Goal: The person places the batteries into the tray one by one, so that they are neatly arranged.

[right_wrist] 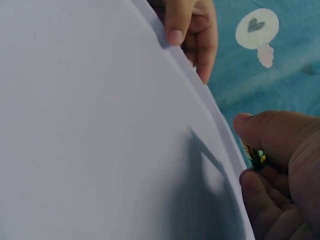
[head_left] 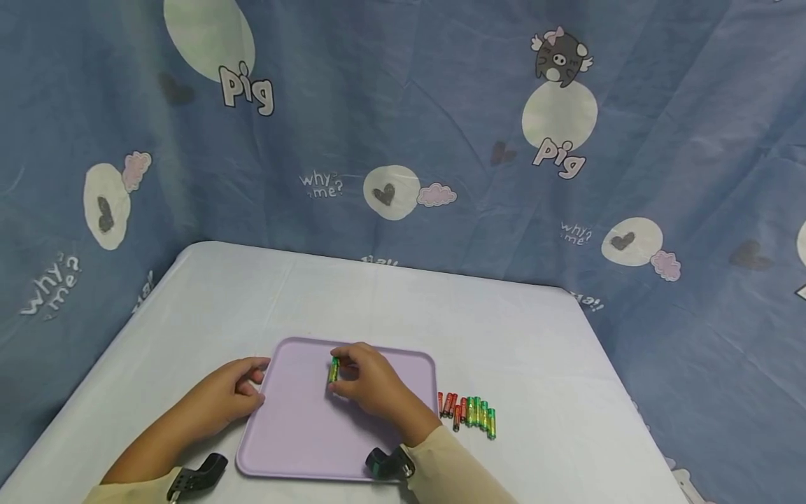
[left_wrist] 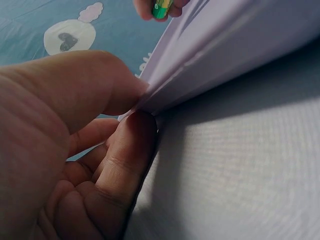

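A lilac tray with a low raised rim lies on the white table. At its left side my left hand pinches the rim; in the left wrist view the thumb is on the rim and a finger is beneath it. My right hand is over the tray's middle, pinching a green and gold battery between thumb and fingertips. Only a short part of that battery shows in the right wrist view.
Right of the tray, several red batteries and several green ones lie side by side in a row. White cloth covers the table. Behind hangs a blue patterned curtain. Each wrist wears a black device.
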A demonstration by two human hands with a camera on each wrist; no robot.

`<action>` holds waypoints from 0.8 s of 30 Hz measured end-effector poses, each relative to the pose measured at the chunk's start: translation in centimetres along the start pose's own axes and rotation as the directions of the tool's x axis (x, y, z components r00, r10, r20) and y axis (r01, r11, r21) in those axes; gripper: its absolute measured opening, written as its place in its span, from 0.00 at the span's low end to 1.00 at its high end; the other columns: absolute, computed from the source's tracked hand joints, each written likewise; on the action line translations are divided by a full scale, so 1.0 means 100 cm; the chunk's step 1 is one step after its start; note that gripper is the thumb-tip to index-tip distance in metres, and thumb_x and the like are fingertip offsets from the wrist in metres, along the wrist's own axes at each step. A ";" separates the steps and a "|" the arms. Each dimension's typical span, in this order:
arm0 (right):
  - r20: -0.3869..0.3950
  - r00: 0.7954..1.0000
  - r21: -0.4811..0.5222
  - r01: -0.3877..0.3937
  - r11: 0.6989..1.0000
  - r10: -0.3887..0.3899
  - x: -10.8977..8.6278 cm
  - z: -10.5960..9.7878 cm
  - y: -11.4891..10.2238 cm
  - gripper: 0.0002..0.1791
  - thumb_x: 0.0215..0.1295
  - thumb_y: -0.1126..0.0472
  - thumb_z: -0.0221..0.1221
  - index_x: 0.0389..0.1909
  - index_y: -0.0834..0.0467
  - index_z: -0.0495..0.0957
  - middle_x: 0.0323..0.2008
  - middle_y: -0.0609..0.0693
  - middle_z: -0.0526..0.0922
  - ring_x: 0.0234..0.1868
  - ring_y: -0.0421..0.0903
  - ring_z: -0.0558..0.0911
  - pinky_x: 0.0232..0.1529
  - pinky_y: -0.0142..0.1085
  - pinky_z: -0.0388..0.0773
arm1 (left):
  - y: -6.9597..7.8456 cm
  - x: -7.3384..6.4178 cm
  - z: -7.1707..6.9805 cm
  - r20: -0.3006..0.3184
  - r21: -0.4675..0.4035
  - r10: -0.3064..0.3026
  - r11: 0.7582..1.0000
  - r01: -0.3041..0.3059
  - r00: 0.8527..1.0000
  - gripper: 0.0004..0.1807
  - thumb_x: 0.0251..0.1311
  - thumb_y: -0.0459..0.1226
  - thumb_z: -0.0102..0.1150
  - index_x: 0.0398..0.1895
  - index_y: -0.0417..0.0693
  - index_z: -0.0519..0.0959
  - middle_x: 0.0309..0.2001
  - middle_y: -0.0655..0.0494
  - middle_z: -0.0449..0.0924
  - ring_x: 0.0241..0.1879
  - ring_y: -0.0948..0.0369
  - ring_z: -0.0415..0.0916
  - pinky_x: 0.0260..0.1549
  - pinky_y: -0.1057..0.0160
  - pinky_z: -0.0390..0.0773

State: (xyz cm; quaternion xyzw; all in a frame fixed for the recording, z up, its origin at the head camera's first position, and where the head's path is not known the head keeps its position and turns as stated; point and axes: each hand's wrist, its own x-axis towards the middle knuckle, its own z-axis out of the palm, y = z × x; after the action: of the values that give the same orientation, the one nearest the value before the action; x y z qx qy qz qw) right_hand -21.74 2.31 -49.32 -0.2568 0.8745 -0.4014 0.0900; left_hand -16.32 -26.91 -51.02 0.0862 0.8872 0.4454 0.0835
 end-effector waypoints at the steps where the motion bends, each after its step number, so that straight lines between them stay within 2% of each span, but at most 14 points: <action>1: 0.001 1.000 -0.012 0.002 1.000 -0.002 0.001 0.000 0.000 0.28 0.60 0.61 0.75 0.61 0.57 0.81 0.57 0.47 0.81 0.55 0.35 0.83 0.59 0.27 0.77 | 0.000 0.000 0.000 0.004 -0.003 -0.001 1.000 0.001 1.000 0.38 0.56 0.33 0.69 0.70 0.29 0.69 0.50 0.49 0.77 0.38 0.69 0.75 0.37 0.68 0.77; 6: 0.020 1.000 -0.026 0.010 1.000 -0.010 0.006 0.002 0.000 0.28 0.60 0.61 0.75 0.61 0.57 0.81 0.57 0.48 0.81 0.55 0.34 0.82 0.59 0.25 0.76 | 0.000 0.001 -0.001 0.011 -0.012 -0.003 1.000 0.003 1.000 0.38 0.56 0.33 0.68 0.70 0.30 0.69 0.50 0.49 0.77 0.39 0.68 0.76 0.38 0.68 0.77; 16: 0.085 0.996 0.021 0.037 0.999 -0.039 0.015 0.016 -0.002 0.28 0.60 0.59 0.76 0.61 0.55 0.81 0.57 0.46 0.80 0.55 0.30 0.81 0.58 0.22 0.75 | -0.002 -0.002 -0.003 0.003 -0.013 -0.005 1.000 0.005 1.000 0.37 0.56 0.33 0.68 0.70 0.30 0.69 0.50 0.48 0.77 0.38 0.69 0.76 0.37 0.68 0.77; 19: 0.098 0.994 0.003 0.049 0.999 -0.049 0.017 0.019 -0.006 0.29 0.60 0.58 0.76 0.62 0.55 0.80 0.58 0.46 0.79 0.55 0.30 0.81 0.57 0.22 0.75 | -0.001 -0.002 -0.003 0.008 -0.024 -0.015 1.000 0.015 1.000 0.38 0.56 0.32 0.68 0.71 0.29 0.69 0.50 0.48 0.76 0.38 0.68 0.76 0.37 0.68 0.77; 24: 0.096 0.993 -0.045 0.075 0.996 -0.071 0.019 0.022 -0.010 0.28 0.59 0.57 0.77 0.61 0.54 0.81 0.57 0.44 0.80 0.54 0.29 0.80 0.56 0.22 0.74 | 0.000 -0.001 -0.003 0.003 -0.015 0.002 1.000 -0.002 1.000 0.37 0.57 0.32 0.68 0.70 0.29 0.69 0.50 0.49 0.77 0.39 0.69 0.76 0.38 0.68 0.77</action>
State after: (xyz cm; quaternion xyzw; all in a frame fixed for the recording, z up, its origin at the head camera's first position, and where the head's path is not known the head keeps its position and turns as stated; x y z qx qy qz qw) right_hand -22.17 -0.66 -49.96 -0.3094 0.8688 -0.3707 0.1100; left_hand -16.31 -27.11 -50.83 0.0873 0.8836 0.4521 0.0853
